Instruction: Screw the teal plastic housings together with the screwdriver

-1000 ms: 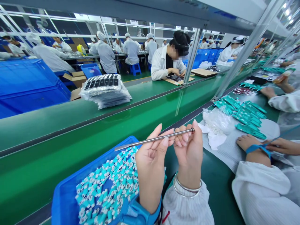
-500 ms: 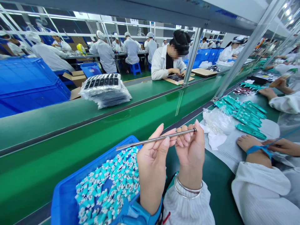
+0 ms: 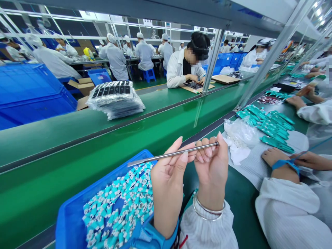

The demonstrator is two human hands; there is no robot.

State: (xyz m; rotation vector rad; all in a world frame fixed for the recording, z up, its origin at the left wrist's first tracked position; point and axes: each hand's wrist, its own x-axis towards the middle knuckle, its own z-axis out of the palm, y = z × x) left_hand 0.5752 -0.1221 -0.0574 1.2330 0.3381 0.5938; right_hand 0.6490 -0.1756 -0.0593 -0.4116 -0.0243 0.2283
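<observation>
Both my hands are raised in front of me, gripping a thin metal rod [image 3: 153, 158] with a flattened left tip. My left hand [image 3: 168, 180] pinches the rod near its middle between thumb and fingers. My right hand [image 3: 211, 166] has its fingers curled round the rod's right end. Below my left wrist sits a blue tray [image 3: 75, 214] heaped with several small teal and white parts [image 3: 121, 204].
A green conveyor belt [image 3: 77, 152] runs past the tray. A stack of bagged black items [image 3: 115, 98] lies on the far ledge. To the right, a neighbour's hands [image 3: 281, 162] rest by teal packets [image 3: 269, 126] and a clear bag [image 3: 240, 133]. Workers sit opposite.
The rod and both hands have shifted very slightly right and up. Otherwise nothing visibly moves.
</observation>
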